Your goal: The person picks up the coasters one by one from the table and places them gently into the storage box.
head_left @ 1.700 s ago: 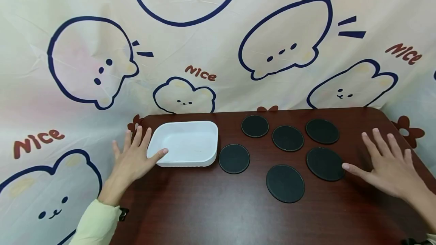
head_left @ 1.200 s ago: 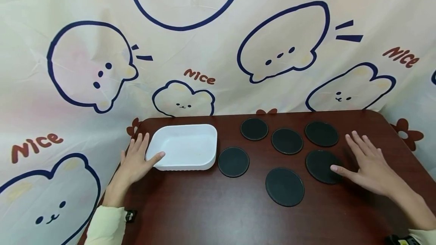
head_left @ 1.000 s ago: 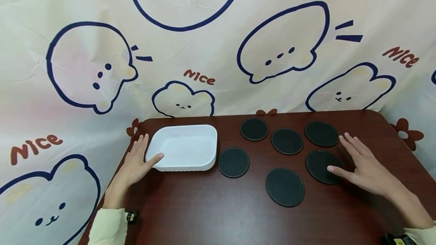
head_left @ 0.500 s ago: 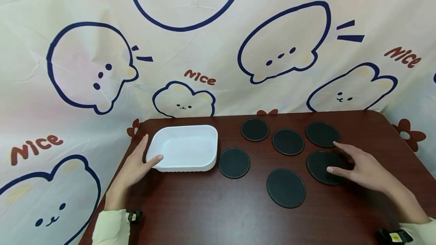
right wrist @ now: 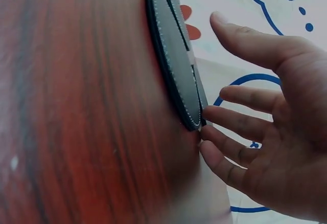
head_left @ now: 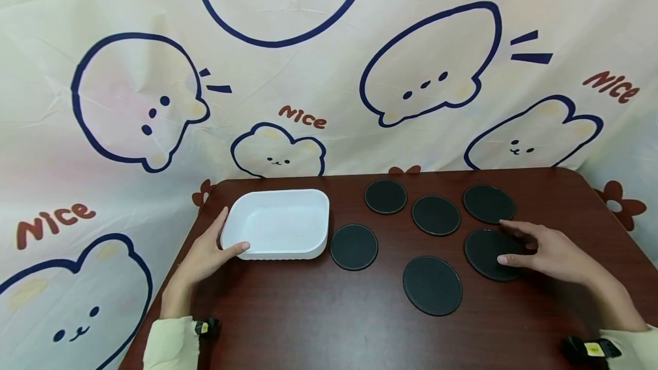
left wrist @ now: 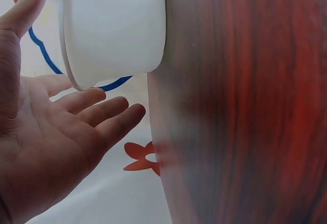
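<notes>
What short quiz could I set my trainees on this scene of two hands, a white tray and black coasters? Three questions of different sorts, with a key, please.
1. How many round black coasters lie on the dark brown table?

2. In the head view, what does the right hand partly cover?
A. A printed flower
B. A coaster
C. The word "Nice"

3. True or false: the left hand is at the end of the white rectangular tray farther from the coasters.

Key: 1. Six. 2. B. 3. True.
</notes>
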`<move>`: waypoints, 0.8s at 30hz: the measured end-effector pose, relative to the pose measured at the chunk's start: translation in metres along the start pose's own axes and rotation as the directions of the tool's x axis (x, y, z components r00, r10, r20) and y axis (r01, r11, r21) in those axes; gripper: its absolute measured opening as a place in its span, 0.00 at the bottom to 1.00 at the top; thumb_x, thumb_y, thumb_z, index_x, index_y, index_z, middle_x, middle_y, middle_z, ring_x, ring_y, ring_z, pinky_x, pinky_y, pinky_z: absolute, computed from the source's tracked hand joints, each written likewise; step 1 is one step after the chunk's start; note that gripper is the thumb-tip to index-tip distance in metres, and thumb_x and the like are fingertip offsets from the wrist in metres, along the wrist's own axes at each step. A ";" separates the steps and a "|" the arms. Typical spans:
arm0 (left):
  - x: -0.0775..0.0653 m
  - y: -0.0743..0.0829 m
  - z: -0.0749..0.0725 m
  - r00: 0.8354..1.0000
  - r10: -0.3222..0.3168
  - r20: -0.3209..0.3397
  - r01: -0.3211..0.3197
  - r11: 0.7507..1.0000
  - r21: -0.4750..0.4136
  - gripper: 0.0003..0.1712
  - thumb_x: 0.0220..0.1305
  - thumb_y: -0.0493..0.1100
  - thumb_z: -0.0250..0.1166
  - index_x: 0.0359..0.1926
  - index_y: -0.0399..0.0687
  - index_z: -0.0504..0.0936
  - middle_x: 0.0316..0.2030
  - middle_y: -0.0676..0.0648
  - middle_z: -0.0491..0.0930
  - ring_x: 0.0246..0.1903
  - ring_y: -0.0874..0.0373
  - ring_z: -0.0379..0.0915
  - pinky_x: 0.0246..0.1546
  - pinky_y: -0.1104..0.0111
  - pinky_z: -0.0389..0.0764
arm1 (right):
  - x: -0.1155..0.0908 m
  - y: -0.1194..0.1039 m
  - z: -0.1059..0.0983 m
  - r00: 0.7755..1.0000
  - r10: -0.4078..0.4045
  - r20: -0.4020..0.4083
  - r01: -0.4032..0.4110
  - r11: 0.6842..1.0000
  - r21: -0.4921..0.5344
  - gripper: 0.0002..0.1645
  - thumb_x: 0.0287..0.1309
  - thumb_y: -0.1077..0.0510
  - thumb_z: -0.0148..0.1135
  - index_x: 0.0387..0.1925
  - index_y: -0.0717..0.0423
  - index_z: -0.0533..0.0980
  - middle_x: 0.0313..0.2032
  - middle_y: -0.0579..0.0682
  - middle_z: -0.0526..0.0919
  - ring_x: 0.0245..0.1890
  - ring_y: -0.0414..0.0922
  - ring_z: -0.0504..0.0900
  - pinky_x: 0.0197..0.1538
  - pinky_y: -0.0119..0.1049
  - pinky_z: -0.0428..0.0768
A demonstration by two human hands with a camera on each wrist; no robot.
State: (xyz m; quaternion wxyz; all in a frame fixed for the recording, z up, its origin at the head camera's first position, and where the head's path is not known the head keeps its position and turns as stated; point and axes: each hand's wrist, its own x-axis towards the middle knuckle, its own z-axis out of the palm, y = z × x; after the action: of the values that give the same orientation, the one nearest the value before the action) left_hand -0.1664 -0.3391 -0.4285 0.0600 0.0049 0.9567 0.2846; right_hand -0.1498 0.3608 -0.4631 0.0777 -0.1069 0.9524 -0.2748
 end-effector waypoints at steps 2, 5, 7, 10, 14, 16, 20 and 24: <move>0.000 -0.001 0.002 1.000 -0.001 0.004 0.001 1.000 -0.010 0.69 0.66 0.67 0.72 0.88 0.47 0.38 0.84 0.29 0.50 0.80 0.25 0.54 0.73 0.28 0.63 | 0.001 0.000 -0.001 1.000 0.000 0.010 0.000 1.000 0.004 0.54 0.60 0.39 0.79 0.76 0.65 0.69 0.62 0.72 0.81 0.55 0.64 0.87 0.44 0.37 0.86; -0.001 -0.002 0.004 1.000 0.003 0.006 -0.003 1.000 -0.017 0.70 0.65 0.67 0.73 0.88 0.48 0.37 0.84 0.29 0.51 0.79 0.26 0.56 0.73 0.29 0.65 | 0.001 0.001 -0.002 1.000 -0.006 0.015 0.006 0.999 0.031 0.52 0.61 0.41 0.79 0.76 0.65 0.69 0.62 0.71 0.82 0.55 0.63 0.86 0.43 0.29 0.83; -0.001 -0.003 0.005 1.000 0.007 0.005 -0.007 1.000 -0.023 0.71 0.64 0.67 0.74 0.88 0.48 0.38 0.84 0.29 0.51 0.79 0.26 0.57 0.73 0.29 0.65 | 0.001 0.002 -0.001 1.000 -0.013 0.009 0.012 0.998 0.057 0.51 0.62 0.44 0.79 0.75 0.66 0.69 0.63 0.71 0.81 0.56 0.61 0.85 0.43 0.25 0.83; 0.000 -0.004 0.006 1.000 0.004 0.003 -0.004 1.000 -0.022 0.72 0.63 0.67 0.75 0.88 0.48 0.38 0.84 0.29 0.52 0.79 0.27 0.58 0.73 0.29 0.65 | 0.001 0.006 -0.001 1.000 -0.001 0.004 0.000 0.993 0.118 0.49 0.63 0.47 0.78 0.76 0.67 0.69 0.66 0.71 0.80 0.55 0.43 0.84 0.44 0.22 0.83; 0.002 -0.005 0.006 1.000 0.001 0.005 0.000 1.000 -0.026 0.73 0.61 0.68 0.76 0.88 0.47 0.37 0.84 0.30 0.50 0.79 0.27 0.57 0.74 0.29 0.64 | 0.001 0.011 -0.003 0.999 0.026 0.023 -0.030 0.979 0.203 0.49 0.65 0.49 0.77 0.77 0.66 0.67 0.70 0.72 0.77 0.49 0.17 0.74 0.45 0.22 0.84; 0.002 -0.006 0.006 1.000 0.001 0.006 -0.001 1.000 -0.031 0.74 0.61 0.67 0.77 0.88 0.47 0.37 0.85 0.30 0.49 0.79 0.26 0.56 0.74 0.29 0.64 | 0.001 0.013 -0.003 0.999 0.025 0.038 -0.033 0.973 0.230 0.48 0.66 0.50 0.77 0.78 0.66 0.66 0.70 0.72 0.76 0.49 0.15 0.72 0.46 0.22 0.84; 0.001 -0.007 0.005 1.000 0.002 0.011 -0.001 0.999 -0.045 0.76 0.58 0.65 0.79 0.88 0.47 0.37 0.85 0.30 0.49 0.79 0.26 0.57 0.74 0.28 0.64 | 0.001 0.014 -0.002 0.998 0.027 0.051 -0.039 0.968 0.247 0.48 0.65 0.50 0.77 0.78 0.66 0.66 0.70 0.72 0.76 0.49 0.15 0.73 0.46 0.22 0.84; 0.001 -0.007 0.004 1.000 -0.008 0.026 0.010 0.998 -0.057 0.78 0.56 0.65 0.81 0.88 0.46 0.37 0.84 0.29 0.49 0.78 0.26 0.56 0.73 0.29 0.65 | 0.001 0.011 0.000 0.999 0.015 0.038 -0.023 0.980 0.199 0.50 0.60 0.50 0.81 0.77 0.64 0.69 0.70 0.70 0.77 0.51 0.22 0.77 0.47 0.22 0.83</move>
State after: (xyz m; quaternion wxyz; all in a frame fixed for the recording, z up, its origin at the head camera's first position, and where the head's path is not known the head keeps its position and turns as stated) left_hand -0.1670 -0.3427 -0.4356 0.0736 0.0026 0.9473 0.3117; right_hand -0.1524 0.3700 -0.4691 0.1077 -0.0944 0.9195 -0.3662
